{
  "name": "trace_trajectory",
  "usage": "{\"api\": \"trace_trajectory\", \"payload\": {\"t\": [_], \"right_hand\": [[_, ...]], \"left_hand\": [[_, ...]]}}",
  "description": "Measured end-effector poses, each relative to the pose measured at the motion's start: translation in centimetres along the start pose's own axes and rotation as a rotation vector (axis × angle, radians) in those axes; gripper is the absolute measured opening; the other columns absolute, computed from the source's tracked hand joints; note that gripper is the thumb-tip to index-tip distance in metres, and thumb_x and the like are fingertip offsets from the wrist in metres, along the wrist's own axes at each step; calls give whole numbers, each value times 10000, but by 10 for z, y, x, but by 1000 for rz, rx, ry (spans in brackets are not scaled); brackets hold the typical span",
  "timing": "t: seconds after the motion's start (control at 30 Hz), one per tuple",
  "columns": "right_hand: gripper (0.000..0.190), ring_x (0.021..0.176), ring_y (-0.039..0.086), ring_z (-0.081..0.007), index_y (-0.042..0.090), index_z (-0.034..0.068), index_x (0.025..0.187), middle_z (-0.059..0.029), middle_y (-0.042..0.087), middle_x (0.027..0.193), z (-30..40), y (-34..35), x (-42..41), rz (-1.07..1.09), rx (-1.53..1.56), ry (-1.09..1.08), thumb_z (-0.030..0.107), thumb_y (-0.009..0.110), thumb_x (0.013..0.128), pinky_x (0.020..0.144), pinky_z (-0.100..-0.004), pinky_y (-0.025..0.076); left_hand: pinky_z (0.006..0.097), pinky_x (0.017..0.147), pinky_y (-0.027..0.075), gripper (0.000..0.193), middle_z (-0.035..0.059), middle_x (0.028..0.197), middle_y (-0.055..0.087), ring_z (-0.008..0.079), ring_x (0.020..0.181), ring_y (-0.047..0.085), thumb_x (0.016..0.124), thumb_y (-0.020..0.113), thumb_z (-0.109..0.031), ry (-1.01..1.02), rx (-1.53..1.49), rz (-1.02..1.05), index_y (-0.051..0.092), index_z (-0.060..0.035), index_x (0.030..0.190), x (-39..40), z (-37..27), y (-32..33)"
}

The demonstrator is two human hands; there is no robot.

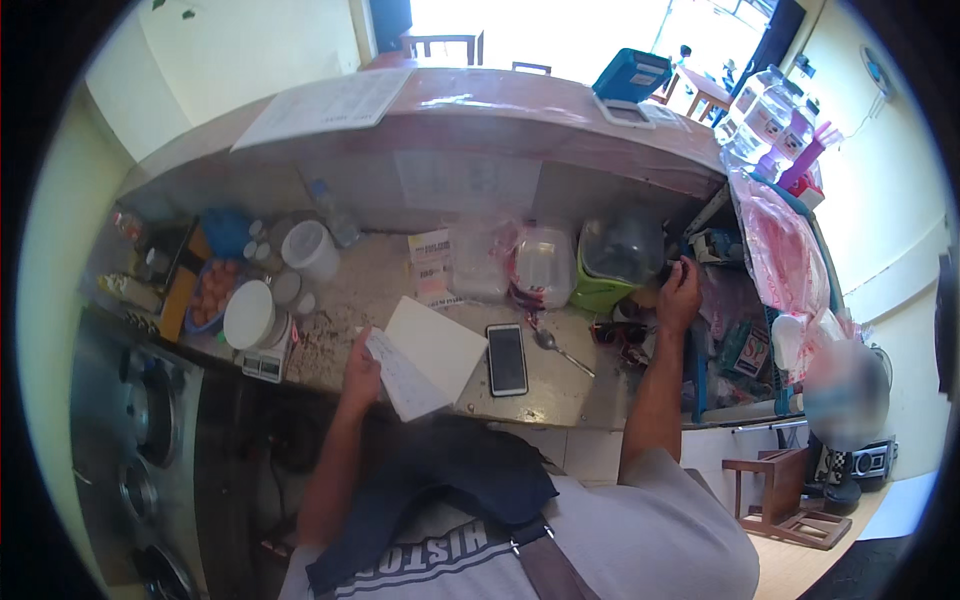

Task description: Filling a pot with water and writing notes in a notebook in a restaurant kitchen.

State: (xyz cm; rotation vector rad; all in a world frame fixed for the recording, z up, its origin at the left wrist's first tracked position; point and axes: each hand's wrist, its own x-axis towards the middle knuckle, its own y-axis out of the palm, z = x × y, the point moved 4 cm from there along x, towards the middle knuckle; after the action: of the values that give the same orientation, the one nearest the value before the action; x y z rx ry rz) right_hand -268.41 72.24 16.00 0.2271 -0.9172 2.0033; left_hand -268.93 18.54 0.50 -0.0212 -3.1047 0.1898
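Note:
My left hand (362,379) grips the left edge of an open notebook (439,349). Handwriting covers its left page, and the right page looks blank. The notebook rests at the counter's front edge. Beside it lies a white-framed smartphone (507,360) with a dark screen. My right hand (679,296) reaches to the right end of the counter, beside a green bin (600,289) with a dark clear lid. Its fingers are bent close together near something dark; whether they hold it is too unclear to tell. A metal spoon (562,351) and sunglasses (619,333) lie between phone and right hand.
A kitchen scale (262,366) bearing a white round tub, a basket of eggs (214,294) and a white bucket (310,250) stand left. A gas stove (150,420) is far left. Clear plastic containers (544,266) line the back. A blue rack (699,375) stands right.

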Motion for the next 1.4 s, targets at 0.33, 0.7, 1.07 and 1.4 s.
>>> {"api": "trace_trajectory", "payload": {"t": [0.33, 0.7, 1.07, 1.4], "right_hand": [[248, 743, 535, -153, 528, 3, 1036, -72, 557, 856, 110, -28, -68, -131, 545, -301, 216, 420, 968, 686, -285, 442], [427, 487, 388, -83, 499, 55, 625, -8, 453, 560, 113, 61, -171, 617, 929, 409, 338, 422, 935, 460, -226, 282], [403, 574, 468, -54, 573, 9, 1088, -5, 571, 810, 123, 97, -225, 1132, 677, 391, 370, 484, 930, 426, -210, 331], [413, 765, 596, -143, 582, 46, 1144, -92, 624, 949, 84, 91, -253, 1691, 318, 112, 384, 480, 930, 572, -282, 463]], "left_hand": [[290, 779, 460, 843, 102, 958, 573, 167, 856, 571, 772, 422, 142, -258, -216, -161, 9, -142, 1450, -15, 7, 2], [329, 809, 489, 658, 126, 1012, 595, 206, 914, 604, 773, 410, 96, -350, -388, -453, 191, 9, 1387, -55, 65, -16], [360, 820, 499, 381, 132, 975, 608, 248, 890, 616, 711, 381, 25, -418, -786, -295, 542, 47, 1055, -31, 74, -19], [346, 796, 507, 421, 141, 1023, 606, 229, 903, 621, 718, 394, 2, -313, -919, -36, 524, 25, 1117, 13, 42, 1]]}}
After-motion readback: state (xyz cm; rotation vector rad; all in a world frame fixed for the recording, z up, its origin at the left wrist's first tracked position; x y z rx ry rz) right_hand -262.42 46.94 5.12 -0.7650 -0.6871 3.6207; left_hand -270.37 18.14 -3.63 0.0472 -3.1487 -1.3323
